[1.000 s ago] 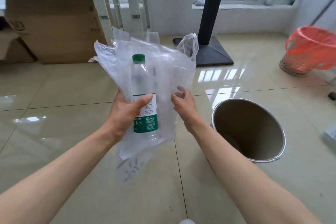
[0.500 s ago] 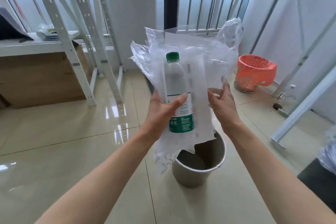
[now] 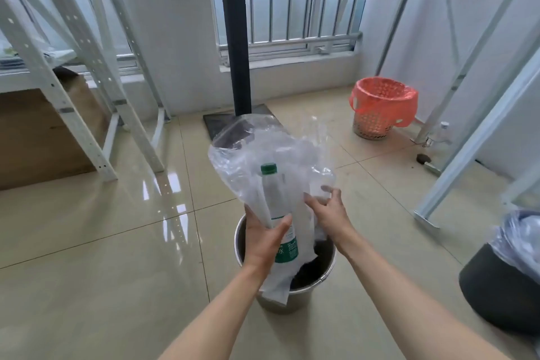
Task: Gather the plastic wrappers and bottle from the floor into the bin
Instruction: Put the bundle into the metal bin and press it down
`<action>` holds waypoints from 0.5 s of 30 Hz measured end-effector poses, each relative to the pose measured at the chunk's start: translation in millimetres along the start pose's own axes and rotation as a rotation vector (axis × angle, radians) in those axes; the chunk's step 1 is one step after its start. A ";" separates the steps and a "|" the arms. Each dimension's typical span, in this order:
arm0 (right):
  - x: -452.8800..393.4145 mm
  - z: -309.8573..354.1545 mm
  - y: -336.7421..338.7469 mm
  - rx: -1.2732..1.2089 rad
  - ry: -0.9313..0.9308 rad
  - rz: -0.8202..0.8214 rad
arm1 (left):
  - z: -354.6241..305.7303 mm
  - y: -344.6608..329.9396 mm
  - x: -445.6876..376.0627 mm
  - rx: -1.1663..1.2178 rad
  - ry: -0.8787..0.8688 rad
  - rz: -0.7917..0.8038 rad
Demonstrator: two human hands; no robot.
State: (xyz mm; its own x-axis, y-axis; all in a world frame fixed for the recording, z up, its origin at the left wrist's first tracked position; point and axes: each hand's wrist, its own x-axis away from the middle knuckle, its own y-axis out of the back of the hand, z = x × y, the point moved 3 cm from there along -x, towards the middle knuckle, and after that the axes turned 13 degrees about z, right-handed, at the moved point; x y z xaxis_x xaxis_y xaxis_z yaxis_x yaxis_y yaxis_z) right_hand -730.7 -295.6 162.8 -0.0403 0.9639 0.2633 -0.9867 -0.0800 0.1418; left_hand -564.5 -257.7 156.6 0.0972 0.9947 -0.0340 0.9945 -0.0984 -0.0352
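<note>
bin (image 3: 309, 297) sits straight below both hands, mouth up. plastic wrappers (image 3: 263, 161) are bunched above it, with the lower tail draped over the near rim. bottle (image 3: 276, 199) is inside the bunch, cap up, long axis near vertical. left hand (image 3: 263, 240) is wrapped round the bottle plus wrappers and is the lower hand, closer to the bin. right hand (image 3: 328, 212) is half-curled at the wrappers' right edge; can't tell if it's really pinching. bin's inside is mostly hidden.

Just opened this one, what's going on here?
A person holds a bundle of clear plastic wrappers and a green-capped bottle over a metal bin. The left hand grips the bottle against the wrappers; the right hand holds the wrappers' other side. The bundle's lower end hangs at the bin's rim, not yet released.
</note>
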 end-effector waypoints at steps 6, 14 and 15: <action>-13.4 -20.8 -5.6 0.394 -0.026 -0.072 | 41.1 1.8 -10.8 -0.145 0.157 0.121; -26.3 -55.2 -29.9 0.655 -0.013 0.024 | 85.5 16.5 -27.7 -0.737 0.542 0.366; -28.8 -59.7 -31.5 0.707 -0.035 0.041 | 86.6 16.7 -32.3 -0.814 0.562 0.403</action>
State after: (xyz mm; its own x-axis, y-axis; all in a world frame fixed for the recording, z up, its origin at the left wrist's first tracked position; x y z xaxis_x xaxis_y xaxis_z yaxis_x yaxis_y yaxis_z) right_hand -707.9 -305.6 93.8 -0.0588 0.9488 0.3103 -0.6450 -0.2734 0.7136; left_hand -554.4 -294.1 70.6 0.2216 0.7853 0.5781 0.5910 -0.5797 0.5609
